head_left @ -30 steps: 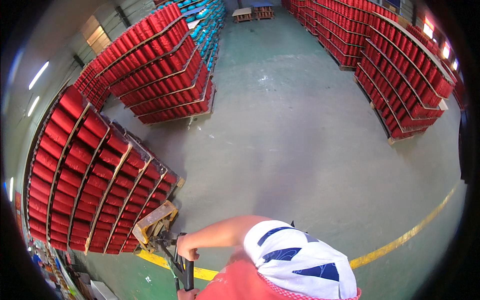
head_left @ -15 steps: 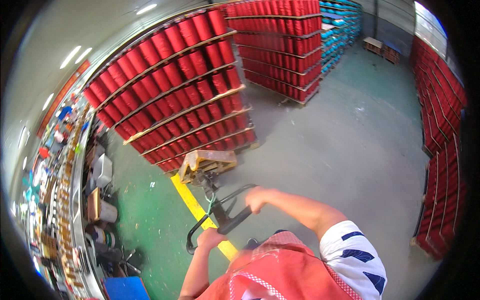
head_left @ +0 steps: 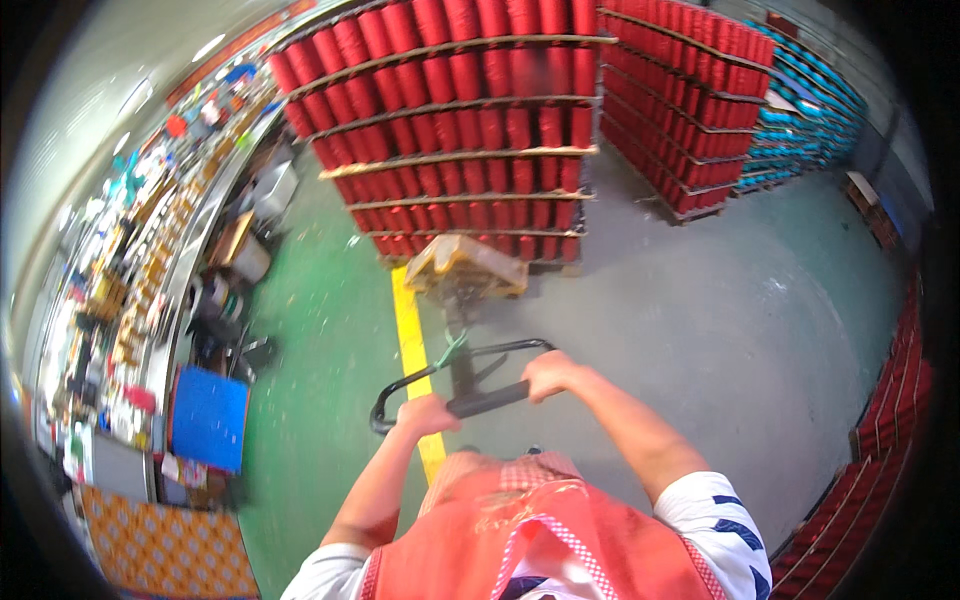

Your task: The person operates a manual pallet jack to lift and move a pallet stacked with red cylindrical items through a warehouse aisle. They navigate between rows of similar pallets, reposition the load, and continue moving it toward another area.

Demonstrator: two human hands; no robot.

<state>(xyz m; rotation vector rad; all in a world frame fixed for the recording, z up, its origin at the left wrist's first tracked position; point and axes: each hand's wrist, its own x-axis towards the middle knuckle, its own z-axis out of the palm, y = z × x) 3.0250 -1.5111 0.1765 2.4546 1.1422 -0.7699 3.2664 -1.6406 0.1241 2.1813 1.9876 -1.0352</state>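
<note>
Both of my hands grip the black handle (head_left: 490,400) of a pallet jack. My left hand (head_left: 428,412) is wrapped round the bar's left end, and my right hand (head_left: 550,375) holds the right end. A black loop frame surrounds the bar, with a green cord (head_left: 452,348) tied near its stem. Beyond the handle, the jack's yellow body (head_left: 467,262) stands against a tall stack of red cylinders (head_left: 440,130), layered between thin boards. The jack's forks are hidden at the stack's base.
A second red stack (head_left: 680,110) and blue-green goods (head_left: 800,110) stand at the far right. More red stacks (head_left: 850,510) line the right side. A yellow floor line (head_left: 410,325) runs beneath the handle. Along the left lie a cluttered workbench (head_left: 165,300), a blue board (head_left: 208,417) and bins.
My view has turned left, so the stacks appear farther right and the handle sits more squarely ahead. More of the bench side has come into view. Both hands keep their grip.
</note>
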